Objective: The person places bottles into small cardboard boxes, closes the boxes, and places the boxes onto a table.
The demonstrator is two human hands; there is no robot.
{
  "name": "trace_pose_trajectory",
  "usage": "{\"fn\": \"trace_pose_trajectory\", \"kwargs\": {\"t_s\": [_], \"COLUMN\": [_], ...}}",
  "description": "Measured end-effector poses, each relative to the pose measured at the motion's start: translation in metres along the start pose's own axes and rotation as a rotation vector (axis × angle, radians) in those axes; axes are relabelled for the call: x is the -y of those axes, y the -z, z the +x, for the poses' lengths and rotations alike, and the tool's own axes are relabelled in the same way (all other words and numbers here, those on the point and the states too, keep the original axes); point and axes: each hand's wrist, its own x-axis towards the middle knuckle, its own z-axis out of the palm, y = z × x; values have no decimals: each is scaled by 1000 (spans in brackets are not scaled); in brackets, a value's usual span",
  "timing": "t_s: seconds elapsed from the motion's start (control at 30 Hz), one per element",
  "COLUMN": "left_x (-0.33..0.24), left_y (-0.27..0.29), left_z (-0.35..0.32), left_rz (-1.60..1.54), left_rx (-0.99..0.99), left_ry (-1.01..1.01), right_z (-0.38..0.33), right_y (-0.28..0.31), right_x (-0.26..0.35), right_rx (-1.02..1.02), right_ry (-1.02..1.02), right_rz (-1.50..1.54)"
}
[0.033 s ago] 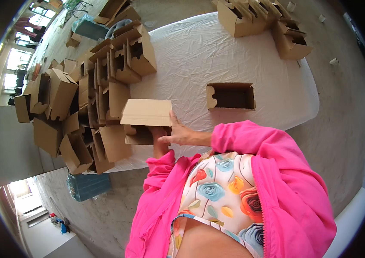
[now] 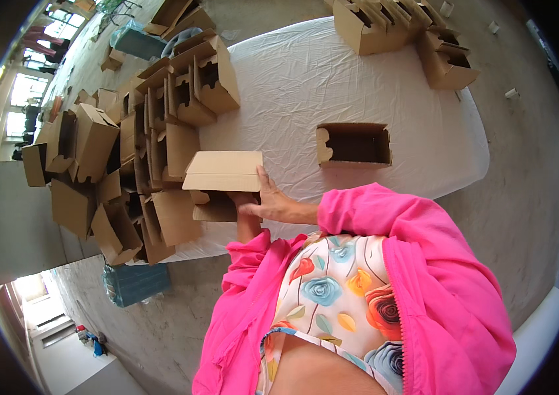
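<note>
In front of me on the white-covered table stands an open brown cardboard box [image 2: 217, 209], its wide flap [image 2: 223, 170] raised on the far side. My left hand [image 2: 245, 201] reaches inside the box, its fingers mostly hidden by the box and by my other hand. At the right end of the box my right hand [image 2: 275, 203] grips the side wall, fingers up along the flap's edge and thumb toward the opening. A second open cardboard box [image 2: 323, 146] sits apart to the right, touched by neither hand.
Many open cardboard boxes [image 2: 175, 148] crowd the table's left side, close to the box in my hands. More boxes [image 2: 361, 38] line the far right corner. The white sheet [image 2: 279, 85] covers the table. A blue wrapped bundle [image 2: 136, 284] lies on the floor at left.
My right hand has shifted very slightly left at the box's end. Otherwise nothing visibly differs.
</note>
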Motion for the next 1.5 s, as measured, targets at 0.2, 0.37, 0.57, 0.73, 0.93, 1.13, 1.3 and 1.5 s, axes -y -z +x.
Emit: {"fn": "trace_pose_trajectory", "kwargs": {"t_s": [0.2, 0.37, 0.57, 0.73, 0.93, 1.13, 1.3, 1.5], "left_x": [2, -27, -41, -36, -45, -60, -31, -50], "left_y": [7, -3, 4, 6, -8, -43, -44, -127], "left_z": [-24, -43, -49, -48, -46, -65, -72, -98], "left_rz": [-172, -181, -150, -371, -516, -489, -305, -76], "left_rx": [-162, -59, -107, -18, -9, -43, 64, 232], "left_ry": [-265, -272, -220, -165, 54, 33, 24, 55], "right_z": [32, 49, 41, 67, 61, 61, 46, 24], "right_y": [39, 24, 31, 21, 21, 20, 92, 194], "right_x": [4, -24, -7, -22, -30, -6, 29, 26], "right_rx": [373, 500, 548, 766, 560, 466, 687, 451], "right_ry": [-341, -609, -453, -692, -947, -654, -379, -362], "right_rz": [359, 574, 363, 535, 689, 740, 374, 471]}}
